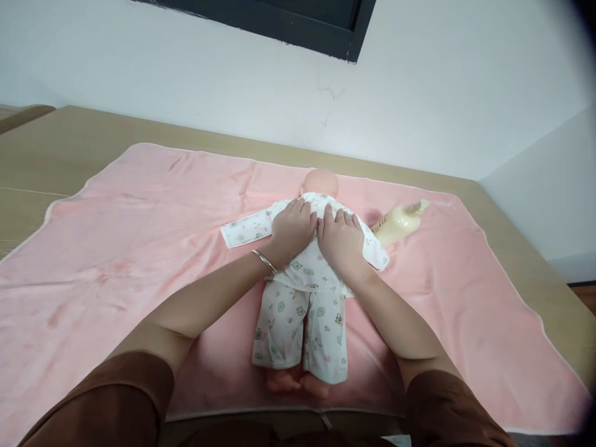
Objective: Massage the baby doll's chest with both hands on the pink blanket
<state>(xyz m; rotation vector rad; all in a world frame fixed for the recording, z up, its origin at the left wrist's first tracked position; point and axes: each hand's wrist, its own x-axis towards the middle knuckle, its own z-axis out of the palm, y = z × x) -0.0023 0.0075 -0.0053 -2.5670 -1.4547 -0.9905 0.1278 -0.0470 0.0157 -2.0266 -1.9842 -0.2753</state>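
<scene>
A baby doll (pixel 321 182) lies stretched out in a white patterned top (pixel 307 273) and matching trousers (pixel 326 335), its bald head pointing away from me and its face not visible. My left hand (pixel 294 228) rests flat on the left side of the doll's upper body, a bracelet (pixel 264 262) on that wrist. On the right side, my right hand (pixel 341 239) lies flat too, fingers extended. The fingertips of both hands come close together near the middle. Both hands press on cloth without gripping anything I can see. The doll's bare feet (pixel 284 380) stick out of the trousers.
Beneath the doll a pink blanket (pixel 139 205) with a pale edge covers much of the wooden table (pixel 97 139). A cream pump bottle (pixel 397 225) lies on its side by the doll's right sleeve. Behind stands a white wall (pixel 233 87) with a dark frame (pixel 321 37).
</scene>
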